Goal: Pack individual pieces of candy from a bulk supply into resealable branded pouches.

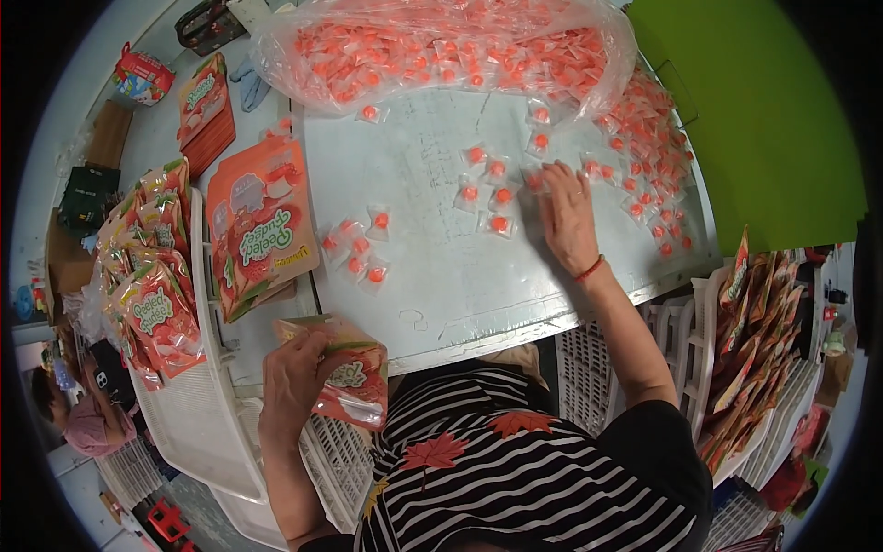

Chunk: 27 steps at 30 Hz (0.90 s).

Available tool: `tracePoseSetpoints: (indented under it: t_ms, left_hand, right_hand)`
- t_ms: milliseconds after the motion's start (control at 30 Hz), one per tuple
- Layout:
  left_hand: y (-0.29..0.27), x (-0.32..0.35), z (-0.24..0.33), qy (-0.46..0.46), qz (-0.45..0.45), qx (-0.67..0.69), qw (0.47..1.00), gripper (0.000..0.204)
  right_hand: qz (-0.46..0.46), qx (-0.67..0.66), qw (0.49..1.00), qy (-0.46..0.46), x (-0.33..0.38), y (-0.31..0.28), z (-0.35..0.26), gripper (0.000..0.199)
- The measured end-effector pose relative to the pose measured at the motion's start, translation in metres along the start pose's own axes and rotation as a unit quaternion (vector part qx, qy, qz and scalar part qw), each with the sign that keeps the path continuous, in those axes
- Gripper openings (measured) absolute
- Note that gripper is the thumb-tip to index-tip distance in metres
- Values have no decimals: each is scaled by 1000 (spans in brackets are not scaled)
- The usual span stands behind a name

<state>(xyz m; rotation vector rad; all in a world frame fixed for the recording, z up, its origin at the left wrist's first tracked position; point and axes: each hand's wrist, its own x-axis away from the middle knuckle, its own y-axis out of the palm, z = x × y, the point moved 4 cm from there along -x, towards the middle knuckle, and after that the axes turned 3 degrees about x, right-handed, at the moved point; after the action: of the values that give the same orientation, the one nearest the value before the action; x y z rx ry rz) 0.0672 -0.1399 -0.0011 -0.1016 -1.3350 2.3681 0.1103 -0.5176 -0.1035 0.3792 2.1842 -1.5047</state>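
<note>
My left hand (292,373) is closed on the upper edge of a red candy pouch (357,379), held at the table's near left edge. My right hand (567,219) reaches over the table with its fingers stretched out. Its fingertips touch or nearly touch a clear-wrapped red candy (534,179). Left of those fingertips lies a loose group of wrapped candies (497,195). Another small cluster of candies (357,247) sits farther left, beside a flat stack of larger red pouches (265,216).
A big clear plastic bag (441,51) of wrapped candies lies across the far side, with a spilled heap (644,138) at the right. Filled pouches stand in white baskets at left (156,304) and right (754,350). Another person (92,419) is at far left.
</note>
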Motion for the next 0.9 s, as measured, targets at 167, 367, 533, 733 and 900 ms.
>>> tracePoseSetpoints:
  t_ms: [167,367,533,733,900]
  left_hand:
    - [-2,1,2,-3,0,3,1000,24]
    - [-1,2,1,8,12,7,1000,23]
    - [-1,-2,6,20,3,18,1000,24]
    - [-3,7,0,19,16,13,1000,23]
    - [-3,0,6,14,2,-3,1000,22]
  right_hand:
    - [-79,68,994,-23,-3,20,10,40]
    - [-118,252,960,-18,-9,15,29,36]
    - [-165,186,967,44,-26,30,-1,34]
    - [-41,38,998,27,-41,46,-48,56]
    - [-75,3,997,-12,-42,86,-76,47]
